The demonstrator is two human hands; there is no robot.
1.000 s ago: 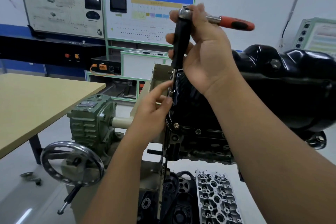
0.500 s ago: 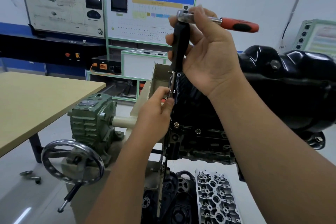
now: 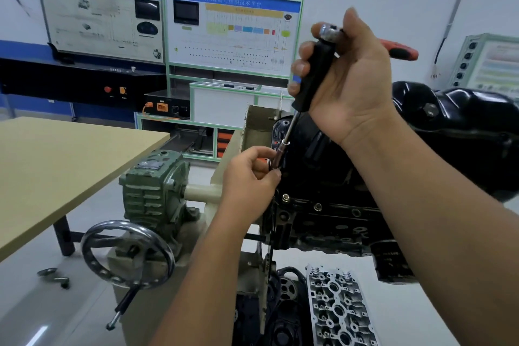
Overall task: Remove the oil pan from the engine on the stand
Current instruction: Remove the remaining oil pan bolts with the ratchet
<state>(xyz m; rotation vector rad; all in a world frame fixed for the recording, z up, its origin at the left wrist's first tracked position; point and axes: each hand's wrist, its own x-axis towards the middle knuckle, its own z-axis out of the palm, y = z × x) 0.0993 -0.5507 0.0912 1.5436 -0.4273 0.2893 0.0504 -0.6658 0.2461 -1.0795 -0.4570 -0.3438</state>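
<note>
The glossy black oil pan [image 3: 460, 121] sits on top of the inverted black engine block [image 3: 331, 222] on the stand. My right hand [image 3: 345, 84] grips the black handle of a long extension bar [image 3: 316, 73], whose top carries a ratchet with a red grip [image 3: 401, 49]. The thin steel shaft runs down to a socket [image 3: 280, 153] at the pan's left flange. My left hand [image 3: 250, 177] pinches the socket end with thumb and fingers. A brass-coloured bolt [image 3: 285, 197] shows on the flange just below.
A green gearbox [image 3: 153, 185] with a steel handwheel [image 3: 127, 254] stands to the left of the engine. A beige table [image 3: 56, 166] fills the left. A bare cylinder head [image 3: 339, 309] lies below on the white stand base. Training panels line the back wall.
My left hand has slid slightly down the shaft and closed its fingers round the socket. The right hand and ratchet have barely shifted.
</note>
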